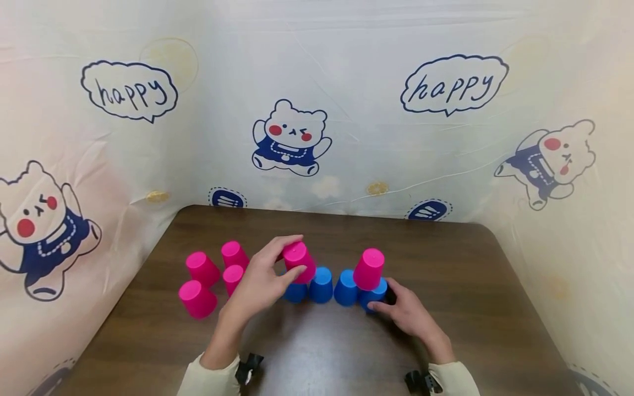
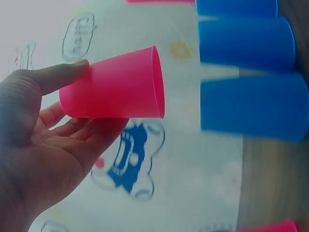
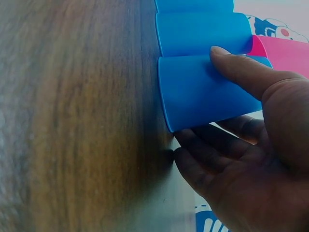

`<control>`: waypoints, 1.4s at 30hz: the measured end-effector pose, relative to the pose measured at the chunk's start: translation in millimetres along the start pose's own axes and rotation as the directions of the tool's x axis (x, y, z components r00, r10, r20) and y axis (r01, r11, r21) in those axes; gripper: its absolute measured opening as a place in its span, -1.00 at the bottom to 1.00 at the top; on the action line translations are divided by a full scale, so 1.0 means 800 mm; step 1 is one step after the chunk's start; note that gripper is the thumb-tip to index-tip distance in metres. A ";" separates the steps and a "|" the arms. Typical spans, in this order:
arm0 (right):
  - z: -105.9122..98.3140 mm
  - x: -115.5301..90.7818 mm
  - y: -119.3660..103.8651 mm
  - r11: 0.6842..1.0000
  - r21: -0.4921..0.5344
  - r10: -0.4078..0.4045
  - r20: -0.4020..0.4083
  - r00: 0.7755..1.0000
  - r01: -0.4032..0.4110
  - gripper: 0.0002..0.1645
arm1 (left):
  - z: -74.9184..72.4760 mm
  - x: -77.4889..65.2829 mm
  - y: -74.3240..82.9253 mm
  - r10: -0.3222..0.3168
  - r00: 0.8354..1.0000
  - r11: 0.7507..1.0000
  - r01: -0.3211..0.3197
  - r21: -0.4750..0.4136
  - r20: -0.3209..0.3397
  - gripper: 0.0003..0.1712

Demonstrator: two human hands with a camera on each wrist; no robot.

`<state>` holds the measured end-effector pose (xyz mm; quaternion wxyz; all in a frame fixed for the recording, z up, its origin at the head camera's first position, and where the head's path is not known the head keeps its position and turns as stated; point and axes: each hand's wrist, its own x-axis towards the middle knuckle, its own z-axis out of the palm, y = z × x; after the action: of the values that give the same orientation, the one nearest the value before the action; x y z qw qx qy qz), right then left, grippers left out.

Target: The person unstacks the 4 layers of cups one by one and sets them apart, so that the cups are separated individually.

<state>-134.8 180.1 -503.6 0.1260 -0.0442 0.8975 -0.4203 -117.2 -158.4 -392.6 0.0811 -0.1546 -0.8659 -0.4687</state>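
Observation:
My left hand (image 1: 264,278) grips a pink cup (image 1: 300,263) between thumb and fingers. The cup is upside down and held above the left end of a row of blue cups; in the left wrist view a gap separates its rim (image 2: 158,82) from the nearest blue cup (image 2: 253,106). My right hand (image 1: 408,311) holds the row's rightmost blue cup (image 3: 212,94), thumb on one side and fingers on the other. Another pink cup (image 1: 369,268) sits upside down on top, over the two right-hand blue cups.
Several upside-down pink cups, among them a front one (image 1: 197,300), stand on the left of the brown table (image 1: 317,352); my left hand partly hides one. A patterned cloth (image 1: 366,143) rises behind the table's back edge.

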 end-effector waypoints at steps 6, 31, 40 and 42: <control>0.001 -0.001 0.000 1.000 -0.003 0.019 0.005 1.000 -0.019 -0.27 | -0.035 -0.037 -0.021 -0.047 0.992 0.997 0.054 0.059 -0.115 -0.18; 0.001 -0.004 -0.001 1.000 0.000 0.004 -0.005 1.000 -0.004 -0.29 | -0.071 -0.146 -0.092 -0.013 0.943 0.991 0.057 0.124 -0.334 -0.21; 0.001 -0.003 -0.002 1.000 0.005 -0.004 -0.004 1.000 0.004 -0.27 | -0.063 -0.151 -0.103 -0.097 0.947 0.980 0.144 0.134 -0.307 -0.24; 0.001 -0.004 -0.002 1.000 0.001 -0.002 -0.005 1.000 0.002 -0.28 | -0.061 -0.152 -0.105 -0.107 0.946 0.980 0.153 0.130 -0.307 -0.25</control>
<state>-131.8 179.1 -502.1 0.1235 -0.0439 0.8975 -0.4211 -32.2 -265.8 -466.3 0.1912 -0.0177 -0.8854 -0.4233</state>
